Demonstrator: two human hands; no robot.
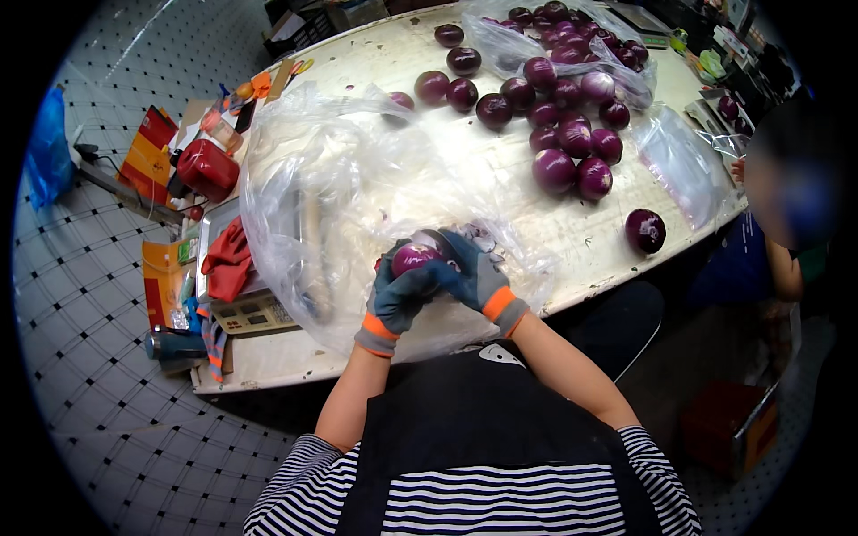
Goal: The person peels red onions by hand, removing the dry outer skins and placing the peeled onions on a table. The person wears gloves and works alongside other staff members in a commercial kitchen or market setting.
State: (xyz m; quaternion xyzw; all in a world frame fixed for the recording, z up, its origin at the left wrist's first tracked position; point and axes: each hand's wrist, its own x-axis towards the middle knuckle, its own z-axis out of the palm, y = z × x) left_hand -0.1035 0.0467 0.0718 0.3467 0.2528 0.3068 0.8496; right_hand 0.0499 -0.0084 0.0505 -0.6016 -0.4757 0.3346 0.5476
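Note:
Both my hands wear blue-grey work gloves with orange cuffs and meet low over the table. My left hand (pixel 401 295) cups a shiny red onion (pixel 414 258) from the left and below. My right hand (pixel 469 271) closes around it from the right, its fingers partly hiding the onion. Beneath and to the left spreads a large clear plastic bag (pixel 301 174). Scraps of onion skin (pixel 484 240) lie just beyond my right hand. Farther up the table is a heap of red onions (pixel 570 127), some in another clear bag (pixel 499 48). One single onion (pixel 645 231) rests near the right edge.
A digital scale (pixel 251 315) with a red cloth or glove (pixel 228 261) on it stands at the left, by a red container (pixel 208 169) and a dark flask (pixel 175 345). Flat clear bags (pixel 680 164) lie at the right. Another person (pixel 781 261) is beyond the table's right edge.

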